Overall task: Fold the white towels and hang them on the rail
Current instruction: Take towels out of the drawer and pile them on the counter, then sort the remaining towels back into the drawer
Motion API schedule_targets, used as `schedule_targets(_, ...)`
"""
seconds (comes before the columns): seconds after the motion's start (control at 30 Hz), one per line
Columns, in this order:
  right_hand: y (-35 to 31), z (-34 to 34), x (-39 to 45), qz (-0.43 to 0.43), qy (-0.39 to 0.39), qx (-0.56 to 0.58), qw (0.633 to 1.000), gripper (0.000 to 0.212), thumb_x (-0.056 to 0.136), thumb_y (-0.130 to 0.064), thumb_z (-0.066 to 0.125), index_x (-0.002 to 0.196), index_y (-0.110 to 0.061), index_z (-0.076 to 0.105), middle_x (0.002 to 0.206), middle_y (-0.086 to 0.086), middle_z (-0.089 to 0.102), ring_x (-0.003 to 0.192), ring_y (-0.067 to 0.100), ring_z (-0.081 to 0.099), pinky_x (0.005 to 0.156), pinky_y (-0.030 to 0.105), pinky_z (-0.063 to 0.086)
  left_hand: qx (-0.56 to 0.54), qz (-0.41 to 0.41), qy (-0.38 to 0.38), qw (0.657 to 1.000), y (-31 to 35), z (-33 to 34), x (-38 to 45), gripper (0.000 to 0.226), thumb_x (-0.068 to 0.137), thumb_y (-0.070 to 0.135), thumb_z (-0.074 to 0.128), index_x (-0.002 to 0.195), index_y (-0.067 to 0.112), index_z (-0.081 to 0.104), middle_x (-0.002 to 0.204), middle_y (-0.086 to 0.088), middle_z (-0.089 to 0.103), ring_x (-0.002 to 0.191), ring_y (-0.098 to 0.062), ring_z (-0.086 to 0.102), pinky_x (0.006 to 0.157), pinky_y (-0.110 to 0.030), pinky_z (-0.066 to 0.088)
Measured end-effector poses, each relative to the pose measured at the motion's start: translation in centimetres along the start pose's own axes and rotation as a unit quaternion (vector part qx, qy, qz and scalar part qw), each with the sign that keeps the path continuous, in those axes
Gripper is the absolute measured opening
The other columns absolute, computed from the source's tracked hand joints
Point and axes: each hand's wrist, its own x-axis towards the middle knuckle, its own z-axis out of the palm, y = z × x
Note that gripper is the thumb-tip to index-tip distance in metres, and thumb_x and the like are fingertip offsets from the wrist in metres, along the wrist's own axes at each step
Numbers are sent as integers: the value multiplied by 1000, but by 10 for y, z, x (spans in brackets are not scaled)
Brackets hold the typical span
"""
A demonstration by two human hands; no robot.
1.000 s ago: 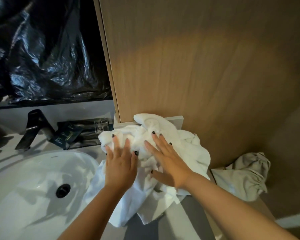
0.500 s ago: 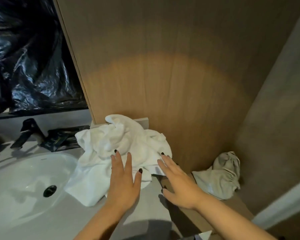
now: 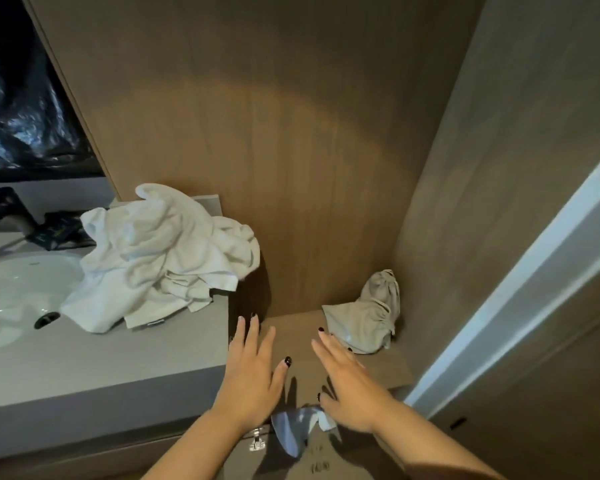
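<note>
A crumpled pile of white towels (image 3: 160, 254) lies on the grey counter (image 3: 101, 362) beside the sink, its right end hanging over the counter's edge. My left hand (image 3: 252, 372) hovers flat with straight fingers just past the counter's right end, empty. My right hand (image 3: 347, 379) is spread flat over the lower wooden shelf (image 3: 298, 341), also empty. Both hands are apart from the towels. No rail is in view.
A white basin (image 3: 18, 292) with a dark tap (image 3: 7, 209) sits at left. A beige drawstring bag (image 3: 368, 317) lies in the shelf's back right corner. Wooden panels close the back and right. A white scrap (image 3: 298, 424) lies below my hands.
Both hands have left the towel pile and drawn back to the right, over the lower shelf. The view has swung right; the pile stays on the counter.
</note>
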Motion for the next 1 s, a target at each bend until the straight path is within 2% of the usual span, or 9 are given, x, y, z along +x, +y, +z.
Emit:
schedule_targets(0.2,35,11,-35,64,-1,25,998,83,95,-24,55,157,-26,0,163,-12,-14,150,10,-7,122,34,15,20,28,-68,997,23,30,-10,64,104,50,27,158,20,11,165,-5,-14,146,-24,-30,122,-40,-7)
schedule_targets(0.4,56,59,-49,162,-10,52,985,80,94,-21,54,157,-32,5,163,-15,-10,150,15,9,116,33,25,16,38,-119,992,19,76,-27,63,104,46,30,158,18,15,166,-7,-3,150,-26,-21,116,-34,-15)
schedule_targets(0.5,60,91,-50,155,-3,55,986,76,94,-21,55,156,-28,11,163,-4,9,144,22,32,101,29,48,30,24,-164,986,11,104,-35,64,104,46,34,158,17,13,166,-9,-4,150,-28,-19,118,-36,-13)
schedule_targets(0.53,60,100,-49,154,-12,56,986,75,95,-21,55,155,-28,12,163,-2,12,144,22,30,103,32,47,36,17,-183,982,7,112,-38,65,104,44,36,158,17,12,166,-11,-5,150,-29,-18,119,-37,-12)
schedule_targets(0.6,60,119,-47,154,-36,65,985,76,96,-24,54,156,-30,7,164,-7,0,150,20,11,115,38,32,27,7,-198,980,-1,128,-47,68,103,40,44,158,16,11,166,-11,-7,150,-30,-19,116,-38,-12)
schedule_targets(0.67,62,136,-44,147,-51,82,984,78,96,-26,54,156,-31,5,163,-11,-6,151,19,3,116,39,26,13,6,-191,981,-11,143,-55,74,100,35,53,158,17,11,166,-9,-7,150,-29,-19,114,-35,-13)
schedule_targets(0.73,69,154,-39,139,-65,87,984,77,96,-27,54,156,-32,5,163,-11,-6,151,20,5,116,40,26,17,-9,-173,985,-21,160,-57,74,99,32,55,158,17,12,166,-7,-4,151,-28,-18,118,-35,-9)
schedule_targets(0.8,82,170,-31,140,-76,97,982,77,96,-28,54,156,-32,5,164,-9,-5,151,21,7,117,42,29,7,-26,-156,987,-25,181,-53,64,103,37,44,157,17,16,166,-6,2,152,-26,-15,123,-37,-7)
schedule_targets(1.0,141,233,-1,134,-83,111,981,70,96,-25,54,155,-26,15,164,-8,-2,151,22,10,114,42,36,-54,-76,-142,986,-33,269,-44,60,104,38,38,156,15,19,166,-6,1,152,-23,-13,121,-32,-7)
